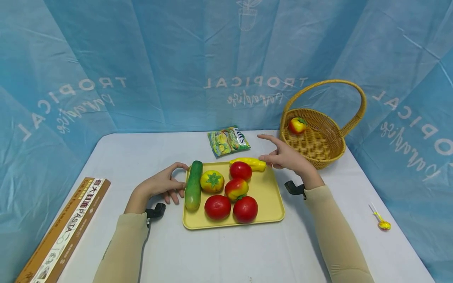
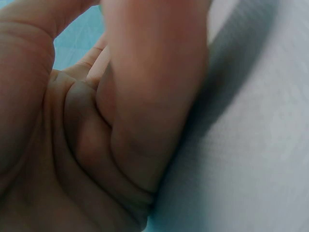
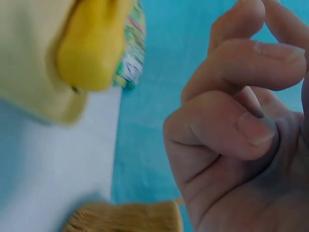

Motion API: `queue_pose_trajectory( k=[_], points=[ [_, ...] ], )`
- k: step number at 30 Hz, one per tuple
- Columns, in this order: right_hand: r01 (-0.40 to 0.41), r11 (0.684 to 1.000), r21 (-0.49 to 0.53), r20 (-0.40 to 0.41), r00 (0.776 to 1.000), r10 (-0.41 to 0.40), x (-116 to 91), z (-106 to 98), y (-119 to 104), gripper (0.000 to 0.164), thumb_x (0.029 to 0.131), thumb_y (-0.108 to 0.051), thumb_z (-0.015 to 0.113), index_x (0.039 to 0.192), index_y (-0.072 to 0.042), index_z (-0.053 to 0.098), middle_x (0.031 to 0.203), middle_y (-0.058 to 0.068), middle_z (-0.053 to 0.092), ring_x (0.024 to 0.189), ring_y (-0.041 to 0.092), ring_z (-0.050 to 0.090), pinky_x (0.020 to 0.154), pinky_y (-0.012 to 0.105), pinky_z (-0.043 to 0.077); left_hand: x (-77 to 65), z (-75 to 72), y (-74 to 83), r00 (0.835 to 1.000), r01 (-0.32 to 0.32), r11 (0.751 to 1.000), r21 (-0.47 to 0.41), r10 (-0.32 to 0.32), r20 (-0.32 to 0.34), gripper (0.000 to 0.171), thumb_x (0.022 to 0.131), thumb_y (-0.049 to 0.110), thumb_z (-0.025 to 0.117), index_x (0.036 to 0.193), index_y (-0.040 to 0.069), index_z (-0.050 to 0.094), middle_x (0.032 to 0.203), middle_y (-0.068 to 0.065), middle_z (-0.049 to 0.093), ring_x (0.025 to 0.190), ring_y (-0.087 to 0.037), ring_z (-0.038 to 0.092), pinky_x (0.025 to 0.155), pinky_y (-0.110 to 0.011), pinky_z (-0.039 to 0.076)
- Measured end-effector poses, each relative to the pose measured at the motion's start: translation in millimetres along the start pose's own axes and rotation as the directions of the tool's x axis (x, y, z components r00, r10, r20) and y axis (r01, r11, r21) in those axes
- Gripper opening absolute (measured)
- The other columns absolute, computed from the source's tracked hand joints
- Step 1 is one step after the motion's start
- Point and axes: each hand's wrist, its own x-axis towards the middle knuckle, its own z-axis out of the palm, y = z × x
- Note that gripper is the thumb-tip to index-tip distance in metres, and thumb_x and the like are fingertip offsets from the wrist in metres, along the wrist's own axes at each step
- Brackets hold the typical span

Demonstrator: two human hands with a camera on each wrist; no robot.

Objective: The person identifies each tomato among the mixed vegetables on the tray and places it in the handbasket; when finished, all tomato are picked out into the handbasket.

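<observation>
Flanking the tray [image 1: 271, 196]: our left hand [image 1: 159, 184] is by its left rim, our right hand [image 1: 284, 155] just beside its far right corner.
Left hand: we see it holding nothing, fingers loosely spread and thumb and index finger reaching towards the cucumber [image 1: 193, 188]; whether they touch it or the rim, we cannot tell.
Right hand: unclosed and bare of any load, index finger stretched out, the others softly bent; the right wrist view shows it apart from the banana [image 1: 249, 163].
Tray contents: the cucumber lies along the left side, the banana at the far right, with a yellow fruit [image 1: 212, 181], a red-and-yellow fruit [image 1: 235, 189] and three red fruits [image 1: 217, 207] between and nearer us.
Basket [image 1: 318, 147]: far right on the table [image 1: 219, 255], with one mottled fruit [image 1: 297, 125] lying inside.
Tally: seven pieces on the tray and one in the basket; we judge the tray well stocked but the work unfinished, since both our hands are at the tray and neither has a grip on a piece.
Outlying: the snack packet [image 1: 229, 141] beyond the tray, the pasta box [image 1: 63, 232] at left and the lollipop [image 1: 383, 225] at right all lie untouched by us.
</observation>
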Motion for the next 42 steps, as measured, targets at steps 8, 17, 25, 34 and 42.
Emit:
queue_pose_trajectory(
  k=[8,17,25,34,42],
  points=[
    [-0.027,0.998,-0.062,0.125,0.992,0.034,13,24,10,0.081,0.099,-0.033,0.077,0.166,-0.032,0.030,0.076,0.025,0.063,0.057,0.028,0.046,0.052,0.029,0.034,0.3,1.0,-1.4,1.000,-0.003,1.000,-0.006,0.003,0.006,0.065,0.103,0.025,0.068,0.156,0.024,0.030,0.086,-0.013,0.080,0.061,-0.026,0.077,0.052,-0.034,0.062],
    [-0.014,0.996,-0.087,0.209,0.977,0.032,20,41,19,0.079,0.099,-0.032,0.077,0.165,-0.027,0.034,0.075,0.026,0.066,0.060,0.043,0.049,0.050,0.027,0.035,0.6,2.1,-3.6,1.000,-0.001,1.000,-0.007,0.001,0.008,0.064,0.103,0.024,0.068,0.155,0.023,0.031,0.086,-0.013,0.080,0.061,-0.027,0.077,0.052,-0.034,0.062],
    [-0.056,0.994,-0.093,0.221,0.972,0.076,21,49,20,0.074,0.097,-0.034,0.078,0.160,-0.034,0.040,0.077,0.020,0.069,0.060,0.025,0.057,0.051,0.025,0.036,1.4,1.0,-2.6,1.000,-0.004,1.000,-0.009,0.004,0.012,0.064,0.103,0.024,0.068,0.155,0.024,0.031,0.086,-0.013,0.080,0.061,-0.027,0.077,0.052,-0.034,0.062],
    [-0.080,0.994,-0.080,0.242,0.965,0.097,23,53,22,0.071,0.099,-0.034,0.077,0.160,-0.035,0.041,0.076,0.013,0.069,0.061,0.022,0.058,0.052,0.025,0.038,1.4,0.5,-2.3,1.000,-0.007,1.000,-0.008,0.007,0.012,0.064,0.103,0.023,0.067,0.155,0.023,0.031,0.086,-0.013,0.080,0.061,-0.028,0.077,0.053,-0.035,0.062],
    [-0.082,0.993,-0.084,0.247,0.964,0.100,26,53,25,0.068,0.098,-0.034,0.077,0.158,-0.038,0.042,0.073,0.010,0.069,0.057,0.021,0.055,0.051,0.024,0.037,0.6,0.1,-2.5,1.000,-0.005,1.000,-0.011,0.005,0.010,0.064,0.103,0.023,0.068,0.155,0.023,0.031,0.085,-0.013,0.079,0.062,-0.028,0.077,0.053,-0.035,0.062]
  ],
)
